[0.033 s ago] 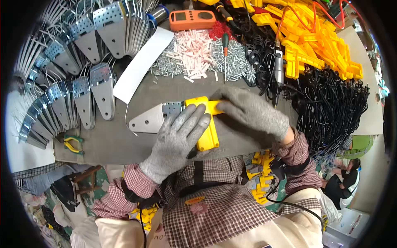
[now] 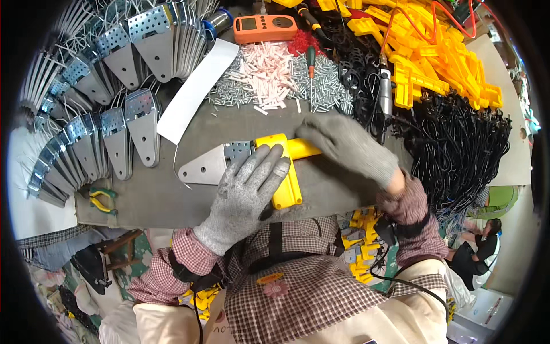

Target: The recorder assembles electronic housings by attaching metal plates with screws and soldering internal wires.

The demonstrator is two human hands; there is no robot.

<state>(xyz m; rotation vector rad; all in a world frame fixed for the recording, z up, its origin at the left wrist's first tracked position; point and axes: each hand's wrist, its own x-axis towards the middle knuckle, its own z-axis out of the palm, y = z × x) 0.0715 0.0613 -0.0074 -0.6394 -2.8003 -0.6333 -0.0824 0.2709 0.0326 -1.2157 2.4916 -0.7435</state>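
Observation:
A yellow plastic housing [image 2: 288, 192] lies on the grey table in front of me, with a round yellow handle [image 2: 303, 148] sticking out to its right. From its left side extends a grey tapered metal plate [image 2: 201, 167] with a perforated shiny section. My left hand [image 2: 243, 189], in a grey glove, is pressed over the housing and the plate's joint, gripping them; its thumb is hidden. My gloved right hand [image 2: 349, 146] is at the handle's far side, fingers curled together by its end. Whatever those fingers may pinch is hidden.
Grey metal plates [image 2: 142, 129] stand in rows at left. Beyond lie a white strip [image 2: 197, 92], pink sleeves [image 2: 266, 71], metal pins [image 2: 326, 86], a screwdriver [image 2: 311, 63] and an orange meter [image 2: 265, 28]. Yellow parts [image 2: 421, 69] and black cables [image 2: 458, 149] pile at right; pliers [image 2: 102, 200] lie near-left.
My right hand has shifted slightly away from me along the handle, leaving more of the yellow handle showing. My left hand stays on the housing.

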